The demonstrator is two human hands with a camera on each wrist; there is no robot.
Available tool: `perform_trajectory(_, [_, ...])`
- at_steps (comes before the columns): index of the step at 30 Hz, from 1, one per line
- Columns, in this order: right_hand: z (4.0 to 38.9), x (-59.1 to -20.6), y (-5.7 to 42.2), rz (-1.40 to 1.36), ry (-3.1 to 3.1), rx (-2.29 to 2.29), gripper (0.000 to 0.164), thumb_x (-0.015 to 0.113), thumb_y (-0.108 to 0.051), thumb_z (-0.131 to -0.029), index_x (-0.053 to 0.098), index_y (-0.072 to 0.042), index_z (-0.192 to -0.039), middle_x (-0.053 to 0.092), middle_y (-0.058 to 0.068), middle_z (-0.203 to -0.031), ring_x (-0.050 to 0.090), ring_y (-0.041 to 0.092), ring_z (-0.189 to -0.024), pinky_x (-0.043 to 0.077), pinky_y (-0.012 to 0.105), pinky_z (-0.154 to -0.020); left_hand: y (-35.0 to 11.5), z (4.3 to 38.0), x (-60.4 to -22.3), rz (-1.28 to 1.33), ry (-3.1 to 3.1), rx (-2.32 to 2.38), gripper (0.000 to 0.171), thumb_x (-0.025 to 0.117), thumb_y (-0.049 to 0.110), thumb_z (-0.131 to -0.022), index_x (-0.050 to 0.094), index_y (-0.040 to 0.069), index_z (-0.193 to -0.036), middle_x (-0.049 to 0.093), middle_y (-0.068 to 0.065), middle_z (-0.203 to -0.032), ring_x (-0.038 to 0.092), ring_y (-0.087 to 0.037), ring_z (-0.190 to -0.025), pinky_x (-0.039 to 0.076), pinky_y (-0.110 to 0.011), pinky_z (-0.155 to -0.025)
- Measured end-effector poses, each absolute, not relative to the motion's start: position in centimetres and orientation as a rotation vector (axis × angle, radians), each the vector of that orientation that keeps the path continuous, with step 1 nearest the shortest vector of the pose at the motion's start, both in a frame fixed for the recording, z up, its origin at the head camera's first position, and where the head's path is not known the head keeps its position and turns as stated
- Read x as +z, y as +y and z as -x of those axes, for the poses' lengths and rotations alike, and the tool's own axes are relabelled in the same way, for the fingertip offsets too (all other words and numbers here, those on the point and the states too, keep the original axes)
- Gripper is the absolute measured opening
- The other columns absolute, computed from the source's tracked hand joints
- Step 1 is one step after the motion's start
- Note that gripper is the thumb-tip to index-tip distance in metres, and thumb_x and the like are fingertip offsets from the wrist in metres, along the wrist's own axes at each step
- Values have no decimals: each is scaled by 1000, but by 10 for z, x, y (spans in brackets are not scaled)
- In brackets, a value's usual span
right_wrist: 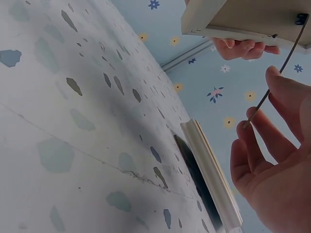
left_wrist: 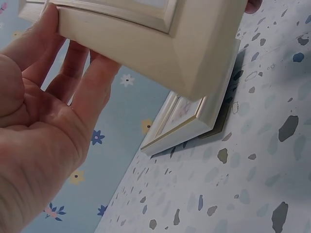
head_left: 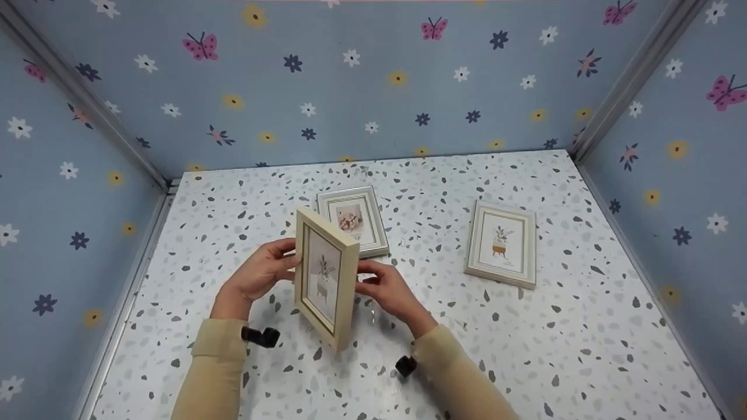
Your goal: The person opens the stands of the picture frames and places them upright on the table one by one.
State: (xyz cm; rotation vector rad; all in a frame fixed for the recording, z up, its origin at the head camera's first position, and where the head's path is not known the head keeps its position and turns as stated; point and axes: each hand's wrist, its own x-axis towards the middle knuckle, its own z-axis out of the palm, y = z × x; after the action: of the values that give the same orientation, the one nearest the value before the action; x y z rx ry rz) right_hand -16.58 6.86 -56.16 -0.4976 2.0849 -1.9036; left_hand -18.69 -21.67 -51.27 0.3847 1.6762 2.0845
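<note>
Sleeves [head_left: 213,367] in pale tan come nearest, with a small black device at each wrist. Just past them the person's left hand [head_left: 257,274] grips one side edge of a cream picture frame [head_left: 324,277], thumb at the front and fingers curled behind, the hold closed. The right hand [head_left: 394,291] is behind the same frame, thumb and fingers pinching a thin support leg [right_wrist: 293,46], with no free gap between them. The leg stands away from the back panel, running from a dark hinge [right_wrist: 302,19].

The held frame is nearly upright above the speckled table [head_left: 583,326]; whether its lower corner touches is not clear. Its leg looks at least partly unfolded, but the frame is not yet standing free of the hands, so this one seems midway.

Farther on, to the right, a second frame [head_left: 501,245] rests on the table, clear of both hands; whether it is propped or flat cannot be told. Beyond the held frame, partly hidden by it, a third frame [head_left: 351,224] leans back, apparently on its own support, and looks finished. Farthest off is the blue wall [head_left: 373,87] with flowers and butterflies.
</note>
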Motion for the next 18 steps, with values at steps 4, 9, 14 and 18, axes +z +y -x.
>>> perform_trajectory(4, [164,-559,70,468,2038,-1913,39,71,-1,-90,65,-5,-129,65,11,-125,62,35,-113,55,37,-88,-213,188,-510,-349,1686,2075,29,59,5,-100,68,13,-126,61,-9,-122,66,-24,-100,59,-40,-78])
perform_trajectory(9, [155,-539,73,480,1987,-1943,39,68,3,-91,63,1,-129,65,15,-125,62,38,-113,55,38,-89,-209,188,-508,-334,1701,2070,29,59,6,-100,67,13,-127,59,-8,-125,66,-23,-102,58,-41,-80])
perform_trajectory(14, [153,-532,75,494,1966,-1957,41,67,2,-91,62,-1,-131,64,13,-127,61,32,-116,54,39,-92,-207,189,-509,-345,1710,2064,30,60,8,-100,66,14,-129,60,-9,-124,65,-23,-102,58,-42,-80])
perform_trajectory(18, [153,-533,75,478,1927,-1974,43,67,2,-91,59,0,-134,63,15,-129,59,35,-119,53,38,-93,-208,188,-512,-350,1706,2069,30,59,7,-101,67,15,-128,61,-8,-123,66,-23,-102,58,-41,-80])
